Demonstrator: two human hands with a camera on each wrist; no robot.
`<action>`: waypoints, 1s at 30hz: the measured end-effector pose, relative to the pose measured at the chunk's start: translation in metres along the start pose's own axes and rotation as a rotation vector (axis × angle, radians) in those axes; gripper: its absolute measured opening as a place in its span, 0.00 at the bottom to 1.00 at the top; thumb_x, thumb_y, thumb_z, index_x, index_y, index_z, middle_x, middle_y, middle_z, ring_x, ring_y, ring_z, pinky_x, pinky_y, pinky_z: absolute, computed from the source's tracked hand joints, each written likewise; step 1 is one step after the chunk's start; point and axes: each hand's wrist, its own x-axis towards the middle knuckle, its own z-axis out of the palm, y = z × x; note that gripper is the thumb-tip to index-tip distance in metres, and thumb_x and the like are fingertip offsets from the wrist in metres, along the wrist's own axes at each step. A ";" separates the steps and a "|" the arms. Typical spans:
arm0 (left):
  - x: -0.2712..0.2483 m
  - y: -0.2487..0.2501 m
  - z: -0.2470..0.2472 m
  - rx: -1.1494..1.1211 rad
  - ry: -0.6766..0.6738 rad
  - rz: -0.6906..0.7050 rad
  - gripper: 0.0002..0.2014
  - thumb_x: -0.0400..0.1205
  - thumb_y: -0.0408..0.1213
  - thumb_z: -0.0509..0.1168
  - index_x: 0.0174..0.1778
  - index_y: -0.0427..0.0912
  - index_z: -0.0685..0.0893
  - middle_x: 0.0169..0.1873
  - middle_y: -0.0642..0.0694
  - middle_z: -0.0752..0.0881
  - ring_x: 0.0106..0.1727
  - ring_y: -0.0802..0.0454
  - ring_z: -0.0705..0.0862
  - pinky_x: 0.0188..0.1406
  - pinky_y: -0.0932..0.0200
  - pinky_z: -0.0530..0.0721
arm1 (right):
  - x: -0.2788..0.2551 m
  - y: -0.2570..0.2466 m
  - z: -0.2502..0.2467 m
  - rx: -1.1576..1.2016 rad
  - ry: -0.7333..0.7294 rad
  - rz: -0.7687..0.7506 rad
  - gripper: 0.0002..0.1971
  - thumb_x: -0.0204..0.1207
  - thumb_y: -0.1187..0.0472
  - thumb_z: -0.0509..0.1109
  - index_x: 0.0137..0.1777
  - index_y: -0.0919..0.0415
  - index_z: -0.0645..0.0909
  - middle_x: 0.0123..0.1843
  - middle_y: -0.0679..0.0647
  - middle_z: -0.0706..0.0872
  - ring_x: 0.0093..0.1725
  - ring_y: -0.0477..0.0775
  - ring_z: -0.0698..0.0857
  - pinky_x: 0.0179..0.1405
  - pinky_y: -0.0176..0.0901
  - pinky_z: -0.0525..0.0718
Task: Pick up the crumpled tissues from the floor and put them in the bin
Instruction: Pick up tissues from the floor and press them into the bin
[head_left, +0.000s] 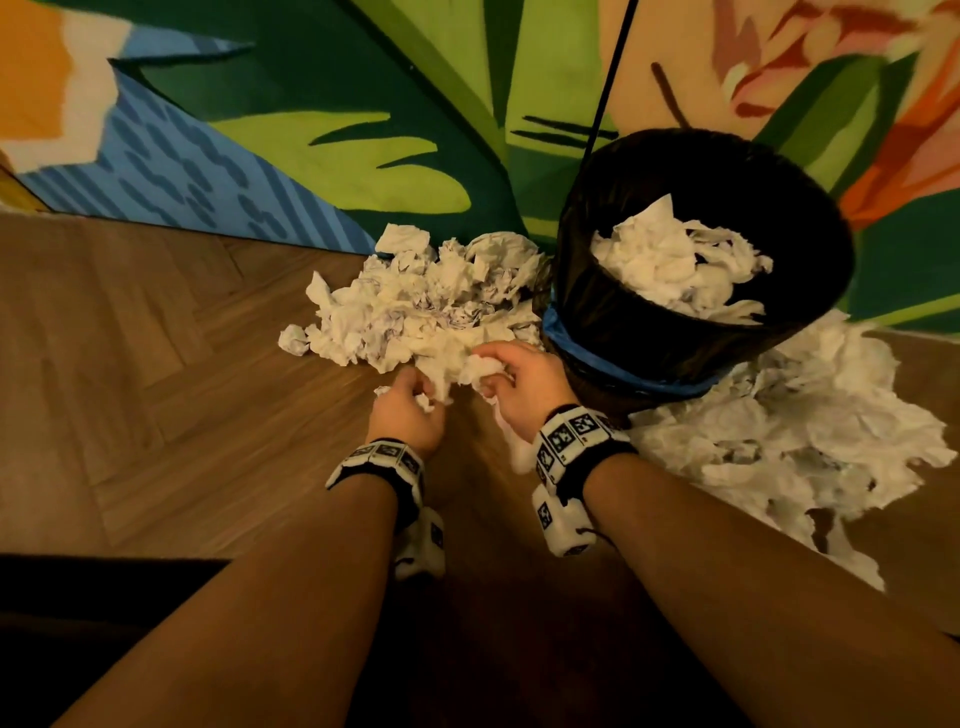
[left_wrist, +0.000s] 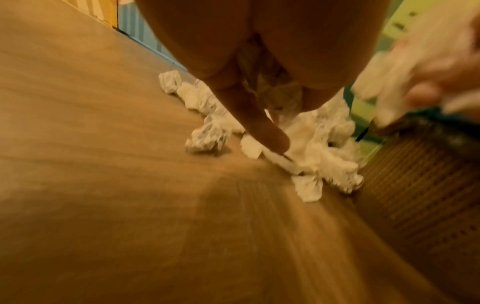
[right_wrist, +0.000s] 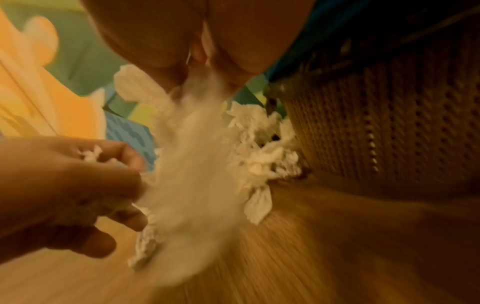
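A heap of crumpled white tissues (head_left: 415, 296) lies on the wooden floor left of the bin (head_left: 649, 353), a wicker basket lined with a black bag and partly filled with tissues (head_left: 675, 260). My left hand (head_left: 415, 397) curls its fingers round a small wad at the heap's near edge; the left wrist view shows tissues (left_wrist: 311, 148) under the hand (left_wrist: 270, 115). My right hand (head_left: 498, 371) grips a bunch of tissues beside the bin; the right wrist view shows that bunch (right_wrist: 192, 164) hanging blurred from the fingers, and the left hand (right_wrist: 78, 191) beside it.
A second heap of tissues (head_left: 805, 431) spreads on the floor right of the bin. A wall with a painted leaf mural (head_left: 363, 130) stands behind. A black cable (head_left: 608, 83) hangs down by the bin. Bare floor (head_left: 130, 338) extends to the left.
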 end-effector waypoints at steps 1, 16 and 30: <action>0.000 0.004 -0.005 -0.004 0.029 0.037 0.10 0.77 0.37 0.66 0.51 0.55 0.80 0.43 0.53 0.84 0.31 0.50 0.85 0.32 0.58 0.84 | 0.000 -0.011 -0.007 -0.022 0.004 -0.027 0.18 0.78 0.72 0.67 0.63 0.54 0.86 0.59 0.50 0.83 0.44 0.35 0.82 0.48 0.13 0.72; 0.059 0.224 -0.111 -0.169 0.174 0.429 0.18 0.76 0.51 0.73 0.29 0.46 0.75 0.29 0.41 0.88 0.31 0.44 0.88 0.33 0.49 0.89 | 0.012 -0.150 -0.212 -0.106 0.391 -0.338 0.17 0.82 0.48 0.66 0.34 0.56 0.79 0.42 0.61 0.79 0.37 0.53 0.82 0.29 0.39 0.76; 0.017 0.284 -0.034 0.215 -0.370 0.715 0.21 0.84 0.31 0.55 0.75 0.39 0.67 0.51 0.42 0.79 0.47 0.47 0.79 0.42 0.59 0.72 | 0.006 -0.045 -0.236 -0.039 0.303 -0.010 0.16 0.84 0.62 0.55 0.56 0.56 0.87 0.55 0.60 0.81 0.45 0.54 0.81 0.47 0.39 0.78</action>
